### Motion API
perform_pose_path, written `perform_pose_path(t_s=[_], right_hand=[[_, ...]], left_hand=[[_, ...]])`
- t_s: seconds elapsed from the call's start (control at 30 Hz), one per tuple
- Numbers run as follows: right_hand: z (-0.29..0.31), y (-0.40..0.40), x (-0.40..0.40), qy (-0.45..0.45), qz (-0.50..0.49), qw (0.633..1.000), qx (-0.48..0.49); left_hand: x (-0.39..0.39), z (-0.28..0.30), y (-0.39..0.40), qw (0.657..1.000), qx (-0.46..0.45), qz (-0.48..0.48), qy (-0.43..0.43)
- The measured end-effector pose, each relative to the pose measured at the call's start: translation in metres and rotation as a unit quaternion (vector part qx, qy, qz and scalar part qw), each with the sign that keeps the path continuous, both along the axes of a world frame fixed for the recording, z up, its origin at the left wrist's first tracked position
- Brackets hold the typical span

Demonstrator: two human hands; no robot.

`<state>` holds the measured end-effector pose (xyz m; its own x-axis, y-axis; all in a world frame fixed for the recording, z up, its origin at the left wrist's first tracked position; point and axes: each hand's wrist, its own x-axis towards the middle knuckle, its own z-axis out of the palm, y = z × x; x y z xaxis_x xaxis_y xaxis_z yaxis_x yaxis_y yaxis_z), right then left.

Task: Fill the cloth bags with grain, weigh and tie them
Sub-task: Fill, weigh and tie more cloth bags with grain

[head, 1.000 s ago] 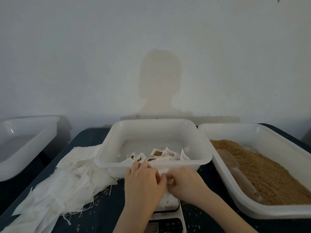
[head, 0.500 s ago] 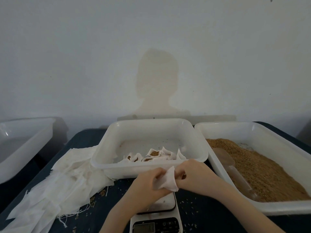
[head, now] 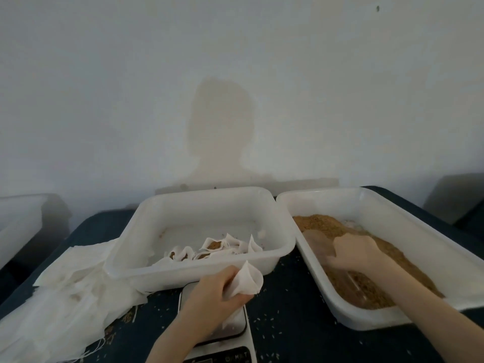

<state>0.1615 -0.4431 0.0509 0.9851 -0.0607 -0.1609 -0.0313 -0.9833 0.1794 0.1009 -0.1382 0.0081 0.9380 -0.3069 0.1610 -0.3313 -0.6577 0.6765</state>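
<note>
White cloth bag sits pinched open in your left hand over the scale; your right hand grips the scoop in the grain, rightward.

We hold an empty cloth bag in the left hand, above the scale. Our right hand rests on the scoop in the grain inside the right tub. The centre tub contains filled bags, mouths open. A stack of empty bags lies at left on the dark table.
</note>
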Motion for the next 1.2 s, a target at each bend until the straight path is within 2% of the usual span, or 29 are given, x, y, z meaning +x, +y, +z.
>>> perform_pose_path(t_s=[0.13, 0.3, 0.47, 0.57, 0.67, 0.77, 0.9, 1.0, 1.07, 1.13, 1.2], right_hand=[[-0.008, -0.003, 0.005, 0.024, -0.002, 0.998, -0.057], [-0.007, -0.004, 0.011, 0.005, -0.033, 0.999, -0.01], [0.013, -0.001, 0.024, -0.017, -0.062, 0.998, -0.011], [0.011, 0.004, 0.044, -0.006, -0.066, 0.997, -0.025], [-0.003, 0.007, 0.066, 0.01, -0.076, 0.997, 0.007], [-0.015, 0.003, 0.073, -0.013, -0.078, 0.996, 0.045], [-0.023, -0.019, 0.072, -0.032, -0.062, 0.987, 0.143], [-0.023, -0.028, 0.069, -0.021, -0.049, 0.978, 0.203], [-0.023, -0.029, 0.069, -0.034, -0.044, 0.972, 0.227], [-0.022, -0.03, 0.07, -0.06, -0.042, 0.966, 0.246], [-0.021, -0.03, 0.069, -0.085, -0.045, 0.962, 0.255]], left_hand=[[0.002, -0.003, -0.009, 0.999, 0.024, 0.004, -0.027], [0.003, -0.005, -0.015, 0.998, 0.027, -0.004, -0.06], [0.006, -0.006, -0.019, 0.998, 0.023, -0.014, -0.064], [0.003, -0.005, -0.025, 0.996, 0.059, -0.03, -0.065], [0.002, -0.006, -0.027, 0.994, 0.064, -0.034, -0.08], [0.001, -0.007, -0.027, 0.989, 0.092, -0.03, -0.109], [0.002, -0.01, -0.024, 0.982, 0.119, -0.008, -0.148], [0.002, -0.006, -0.025, 0.988, 0.111, -0.04, -0.094], [0.005, -0.013, -0.027, 0.982, 0.132, -0.014, -0.132], [0.002, -0.001, -0.027, 0.977, 0.116, 0.016, -0.179], [0.002, 0.0, -0.029, 0.986, 0.075, 0.035, -0.142]])
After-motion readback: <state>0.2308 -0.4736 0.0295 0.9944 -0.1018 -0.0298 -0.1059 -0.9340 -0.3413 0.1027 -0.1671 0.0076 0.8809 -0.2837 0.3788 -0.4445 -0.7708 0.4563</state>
